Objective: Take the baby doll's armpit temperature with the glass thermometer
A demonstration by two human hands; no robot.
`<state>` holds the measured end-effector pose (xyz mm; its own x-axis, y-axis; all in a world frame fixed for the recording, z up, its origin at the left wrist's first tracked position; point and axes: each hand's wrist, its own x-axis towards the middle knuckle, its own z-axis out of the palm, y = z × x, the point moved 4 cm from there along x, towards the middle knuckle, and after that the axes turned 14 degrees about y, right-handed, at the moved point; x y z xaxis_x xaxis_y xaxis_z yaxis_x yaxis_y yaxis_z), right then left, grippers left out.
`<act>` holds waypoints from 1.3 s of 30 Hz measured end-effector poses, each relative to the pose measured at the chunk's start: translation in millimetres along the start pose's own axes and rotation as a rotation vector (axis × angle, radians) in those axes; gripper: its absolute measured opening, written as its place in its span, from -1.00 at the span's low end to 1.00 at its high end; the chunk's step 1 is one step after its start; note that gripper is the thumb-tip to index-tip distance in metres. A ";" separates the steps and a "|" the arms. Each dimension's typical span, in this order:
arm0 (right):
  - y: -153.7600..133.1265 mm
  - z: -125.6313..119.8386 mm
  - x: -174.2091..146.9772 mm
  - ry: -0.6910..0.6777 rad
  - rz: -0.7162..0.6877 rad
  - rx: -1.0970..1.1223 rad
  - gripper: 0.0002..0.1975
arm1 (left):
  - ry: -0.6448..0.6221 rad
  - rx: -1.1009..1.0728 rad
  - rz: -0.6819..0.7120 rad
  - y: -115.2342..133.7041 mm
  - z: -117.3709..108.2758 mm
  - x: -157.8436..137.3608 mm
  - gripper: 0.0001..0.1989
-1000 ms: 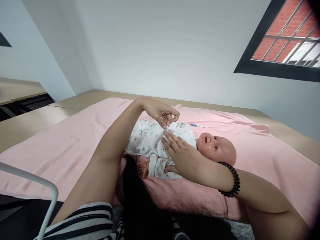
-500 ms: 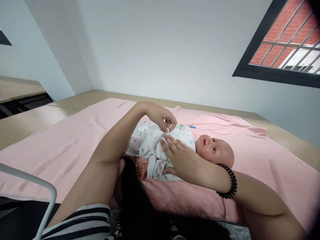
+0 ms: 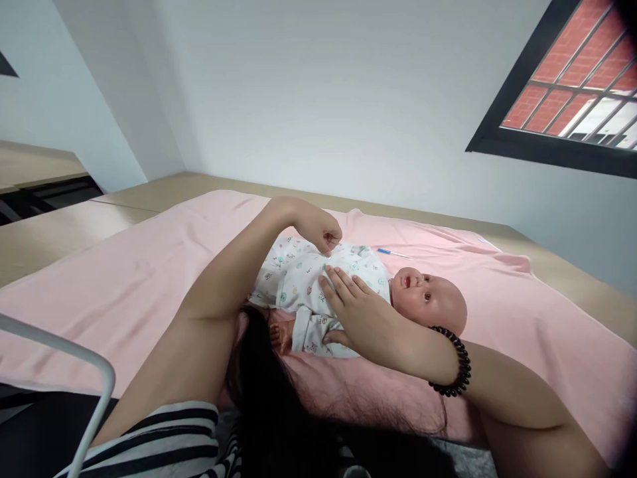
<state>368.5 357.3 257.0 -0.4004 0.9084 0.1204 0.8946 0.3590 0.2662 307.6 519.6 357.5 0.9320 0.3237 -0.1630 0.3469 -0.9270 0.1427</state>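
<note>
A baby doll (image 3: 440, 302) lies on its back in a white printed garment (image 3: 298, 282), its head to the right and its face turned up. My right hand (image 3: 361, 315) rests flat on the doll's chest and near sleeve, fingers stretched out. Just beyond its fingertips, my left hand (image 3: 321, 229) is closed above the garment's front, wrist bent and fingertips curled down at the cloth. Whatever those fingers pinch is mostly hidden. The doll's small hand (image 3: 282, 336) sticks out of its near sleeve.
A pink cloth (image 3: 149, 265) with creases covers the wooden table (image 3: 144, 192). Behind the doll lies a thin blue-and-white stick resembling a thermometer (image 3: 391, 253). Long dark hair (image 3: 269, 378) hangs in front of me. A white curved bar (image 3: 94, 362) stands at lower left.
My left hand has drawn its fingers in more tightly and moved slightly left and up. My right hand stays on the doll's chest. The view has shifted slightly.
</note>
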 end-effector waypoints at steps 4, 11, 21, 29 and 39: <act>-0.9 -0.6 -0.8 0.066 -0.024 0.009 0.03 | -0.045 -0.046 0.053 -1.1 3.7 4.1 -0.83; -4.9 5.0 -3.9 0.159 -0.066 -0.059 -0.06 | -0.077 -0.132 0.007 -12.1 7.0 11.0 -0.82; -6.1 4.2 -1.1 0.158 -0.061 -0.067 -0.06 | -0.044 -0.094 0.049 -3.3 4.8 9.2 -0.86; -8.3 1.2 -1.5 0.129 -0.063 -0.066 -0.08 | -0.050 -0.088 0.018 -3.8 4.5 9.1 -0.83; -7.5 3.4 -3.2 0.137 -0.067 -0.091 -0.03 | -0.038 -0.104 -0.011 -6.3 1.3 4.6 -0.76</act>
<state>363.7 352.4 251.3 -0.4871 0.8433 0.2272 0.8459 0.3908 0.3631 309.5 526.6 354.6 0.9241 0.3242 -0.2021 0.3678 -0.8982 0.2408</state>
